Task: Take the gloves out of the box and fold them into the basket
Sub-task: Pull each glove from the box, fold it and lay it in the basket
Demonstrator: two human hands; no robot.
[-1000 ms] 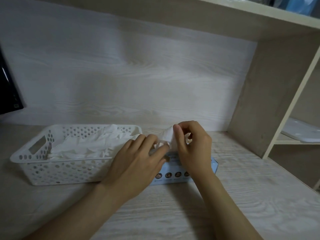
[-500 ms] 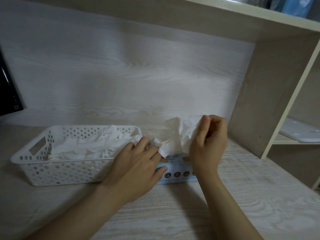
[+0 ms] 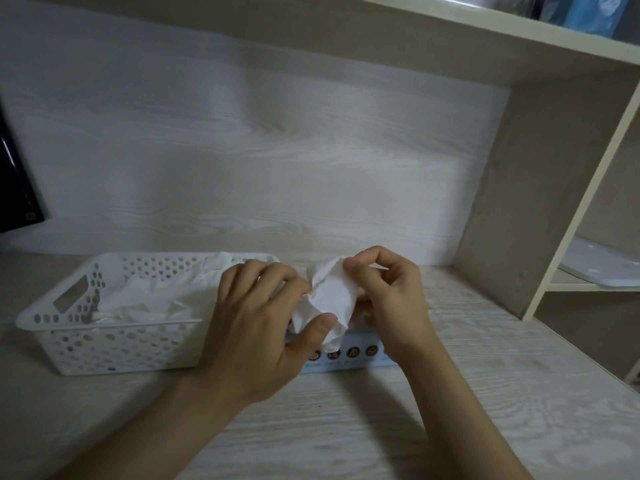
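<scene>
A crumpled white glove (image 3: pixel 330 297) is held between both hands just above the light blue glove box (image 3: pixel 349 356), which lies on the desk and is mostly hidden behind them. My left hand (image 3: pixel 258 327) pinches the glove's lower left part with thumb and fingers. My right hand (image 3: pixel 388 299) pinches its upper right edge. To the left stands a white perforated basket (image 3: pixel 69 341) with several white gloves (image 3: pixel 152 299) lying in it.
The pale wood desk (image 3: pixel 346 427) runs back to a wood-grain wall. A shelf upright (image 3: pixel 512 220) rises at the right, with a white flat object (image 3: pixel 602 265) on a low shelf beyond. A dark screen edge (image 3: pixel 14 188) shows at far left.
My right hand pulled the glove up and right out of the box, then brought it back toward the middle. My left hand left the box top and took hold of the glove.
</scene>
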